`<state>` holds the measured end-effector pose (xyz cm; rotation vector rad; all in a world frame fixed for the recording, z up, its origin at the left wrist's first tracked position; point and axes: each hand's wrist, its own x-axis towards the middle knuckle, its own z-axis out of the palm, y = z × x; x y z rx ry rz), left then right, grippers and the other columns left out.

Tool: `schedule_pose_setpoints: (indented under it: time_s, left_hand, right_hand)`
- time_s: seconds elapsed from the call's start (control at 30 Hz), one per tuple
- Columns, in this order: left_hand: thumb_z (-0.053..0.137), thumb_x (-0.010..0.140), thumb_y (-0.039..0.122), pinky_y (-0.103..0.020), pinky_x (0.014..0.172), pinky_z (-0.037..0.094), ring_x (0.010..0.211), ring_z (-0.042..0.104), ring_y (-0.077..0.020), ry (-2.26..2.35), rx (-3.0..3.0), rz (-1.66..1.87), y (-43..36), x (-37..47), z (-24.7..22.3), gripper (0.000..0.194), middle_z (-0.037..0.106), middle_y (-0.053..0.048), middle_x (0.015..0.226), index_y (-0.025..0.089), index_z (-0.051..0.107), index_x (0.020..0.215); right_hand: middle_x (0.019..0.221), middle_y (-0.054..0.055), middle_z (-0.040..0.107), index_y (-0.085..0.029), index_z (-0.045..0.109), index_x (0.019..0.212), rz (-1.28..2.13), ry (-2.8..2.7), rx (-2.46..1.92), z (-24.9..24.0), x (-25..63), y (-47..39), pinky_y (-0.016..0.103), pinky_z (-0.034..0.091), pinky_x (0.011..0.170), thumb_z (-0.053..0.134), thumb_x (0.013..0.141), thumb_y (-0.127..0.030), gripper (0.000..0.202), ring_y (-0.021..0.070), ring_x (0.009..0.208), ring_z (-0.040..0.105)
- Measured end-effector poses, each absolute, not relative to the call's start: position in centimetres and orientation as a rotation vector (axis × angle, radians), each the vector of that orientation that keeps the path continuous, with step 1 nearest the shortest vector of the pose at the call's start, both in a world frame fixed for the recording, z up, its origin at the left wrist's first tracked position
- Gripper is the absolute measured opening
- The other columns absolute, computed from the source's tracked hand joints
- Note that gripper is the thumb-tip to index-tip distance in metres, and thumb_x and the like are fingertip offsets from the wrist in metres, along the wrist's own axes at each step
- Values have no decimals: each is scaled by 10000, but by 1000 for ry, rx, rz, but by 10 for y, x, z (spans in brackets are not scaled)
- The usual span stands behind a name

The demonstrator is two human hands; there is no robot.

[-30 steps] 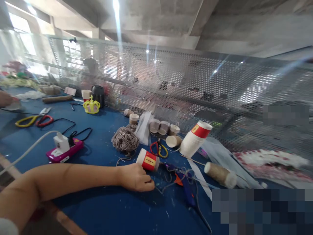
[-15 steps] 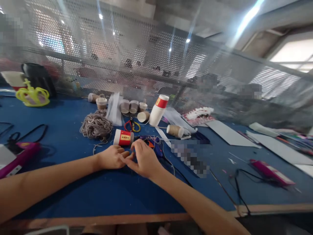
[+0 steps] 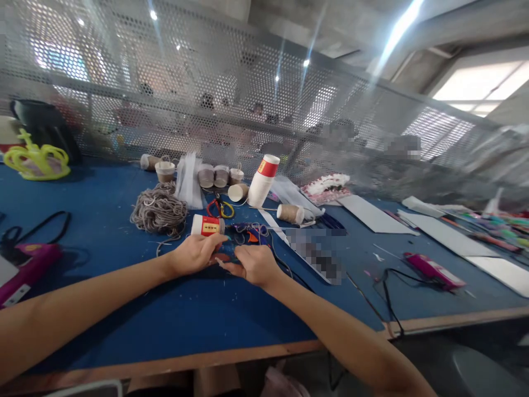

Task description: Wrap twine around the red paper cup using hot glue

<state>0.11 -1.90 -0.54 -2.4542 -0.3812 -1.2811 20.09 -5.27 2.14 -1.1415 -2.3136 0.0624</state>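
- Progress, my guess: early stage. Cup (image 3: 199,225) has what looks like grey-brown cord (image 3: 222,226) at its R end only (R as viewed).
- What's left, judging by eye: white end + red label (image 3: 210,226), i.e. most of the wall, w/ no cord on it.
- Done-looking pcs: several covered cups (image 3: 221,176) by the mesh (image 3: 231,129), grey or tan; exact no. iffy b/c they're small & overlap. Stack (image 3: 259,191) of plain white cups, w/ same red label showing on top one, looks untouched.
- Cup's look: white, prob. paper; red label w/ yellow patch; no dents I can make out at this res. Far side hidden.
- Cup's pos.: on its side on the counter (image 3: 165,325), white end L, corded end R, just beyond the hands, b/w heap (image 3: 159,208) of cord & glue gun (image 3: 263,237).
- L hand (image 3: 195,255): fingers bent in, right by cup's near side; contact unclear, can't tell if it holds anything.
- R hand (image 3: 257,266): thumb & fingers drawn in narrow, near L fingertips; poss. a strand b/w the two, too blurred to confirm.
- Also near: snips (image 3: 226,210) w/ red & yellow handles, just behind cup; glue gun's orange trigger shows, rest partly under loose strands.
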Motion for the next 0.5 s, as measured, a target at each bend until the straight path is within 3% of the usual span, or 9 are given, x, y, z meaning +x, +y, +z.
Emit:
schedule_pose_setpoints:
  time_s: [0.1,0.2,0.33,0.4,0.5]
  left_hand:
    - [409,995,259,-221,518,518,580,657,-140,-466,-2444,-1320,-18,4,-8,240,663,-40,742,124,411,1193]
    - [499,935,208,-379,729,573,845,678,-233,-621,-2291,-1422,-16,8,-11,371,660,-139,933,114,369,1270]
    - [644,848,266,-581,988,437,1195,549,-368,-890,-2213,-1266,-11,11,-15,602,576,-242,1235,109,351,1350]
    - [681,819,331,-579,1040,387,1250,512,-380,-1070,-2291,-1088,-9,11,-17,680,555,-233,1308,118,358,1378]
    - [669,819,371,-544,1047,377,1163,575,-354,-1280,-2309,-937,-9,9,-19,733,624,-203,1207,91,340,1411]
  right_hand:
    - [465,7,468,-237,394,527,91,-2182,-1178,27,205,-47,264,271,477,415,841,-729,584,129,474,481]
    - [443,-23,393,-247,340,523,140,-1963,-1225,30,210,-41,266,284,475,414,856,-712,577,116,442,427]
    - [430,-62,351,-266,304,592,269,-1578,-1265,36,223,-19,259,292,400,298,897,-713,541,101,354,379]
    - [416,-67,346,-270,295,587,357,-1435,-1265,42,234,-3,252,266,346,204,896,-734,565,92,304,348]
    - [414,-56,395,-269,262,573,482,-1334,-1255,59,259,20,245,238,306,179,859,-786,596,77,270,306]
